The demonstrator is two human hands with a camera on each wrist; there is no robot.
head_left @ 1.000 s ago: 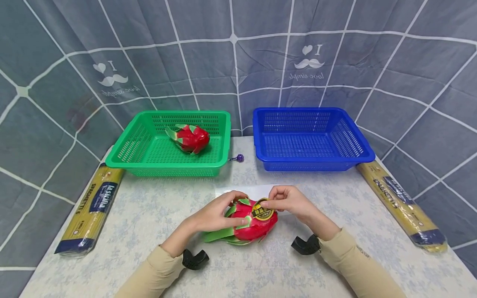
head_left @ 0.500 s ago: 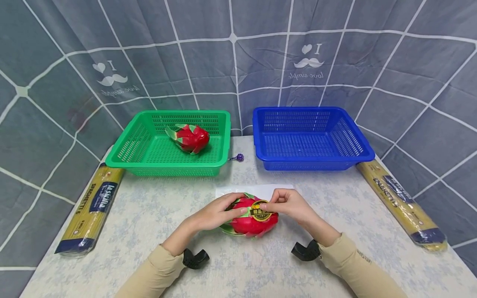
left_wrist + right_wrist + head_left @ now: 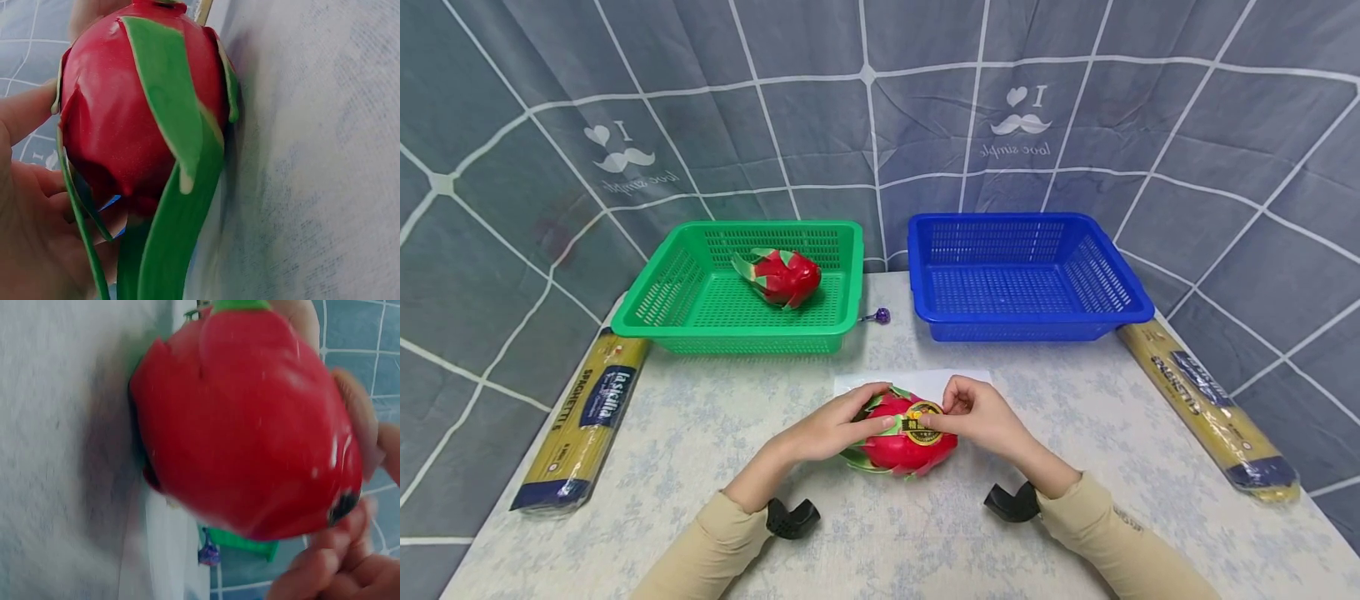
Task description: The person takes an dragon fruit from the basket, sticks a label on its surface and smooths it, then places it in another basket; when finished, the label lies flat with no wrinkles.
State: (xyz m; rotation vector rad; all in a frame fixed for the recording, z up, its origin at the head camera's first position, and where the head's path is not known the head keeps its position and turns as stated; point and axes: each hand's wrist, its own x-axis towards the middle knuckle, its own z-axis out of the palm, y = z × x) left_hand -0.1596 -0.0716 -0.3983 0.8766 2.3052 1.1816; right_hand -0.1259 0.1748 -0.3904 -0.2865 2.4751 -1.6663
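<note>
A red dragon fruit (image 3: pixel 904 450) with green leafy scales lies on its side on the table. My left hand (image 3: pixel 831 427) grips its leafy end, thumb on top. In the left wrist view, long green leaves hang from the fruit (image 3: pixel 119 119) beside the palm. A round black-and-gold sticker (image 3: pixel 917 435) sits on the upper face. Across that sticker lies the thumb of my right hand (image 3: pixel 988 417), with the fingers curled by the fruit's rounded end. The right wrist view has these fingertips (image 3: pixel 325 562) close to the fruit's dark tip.
Behind the fruit lies a white sheet (image 3: pixel 928 378). A green basket (image 3: pixel 737 343) holds another dragon fruit (image 3: pixel 786 279); a blue basket (image 3: pixel 1030 332) stands to its right. A purple lollipop (image 3: pixel 882 316) lies between them. Spaghetti packs (image 3: pixel 580 421) (image 3: pixel 1213 408) flank the table.
The dragon fruit has turned and shifted slightly away from me, its long leaves now mostly behind my left hand. My right thumb has moved farther left over the sticker, while the right fingers have drawn in.
</note>
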